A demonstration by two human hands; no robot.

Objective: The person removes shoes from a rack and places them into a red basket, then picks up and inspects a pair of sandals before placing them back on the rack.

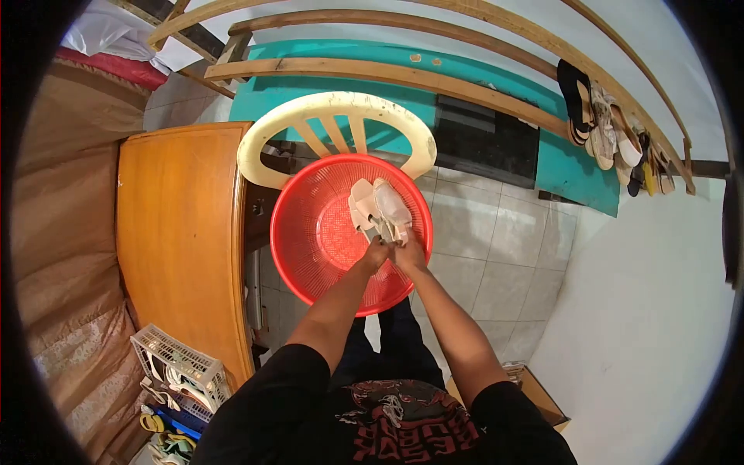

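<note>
Over the round red plastic basket (298,271) I hold pale shoes with both hands. My left hand (377,253) is closed at the rear strap of a beige-pink sandal (363,203). Close beside it, my right hand (409,253) grips the heel end of a whitish shoe (392,203). The toes of both point away from me, and the two lie side by side, nearly touching. My fingers partly hide the heel ends. Inside the basket, the lattice bottom shows left of the shoes.
A cream plastic chair (353,101) stands behind the basket. On the left is a wooden cabinet (182,232), with a crate of shoes (182,364) near it. Wooden rack rails (325,68) cross the far side, holding several shoes (601,128) at right. A white wall (620,325) bounds the right.
</note>
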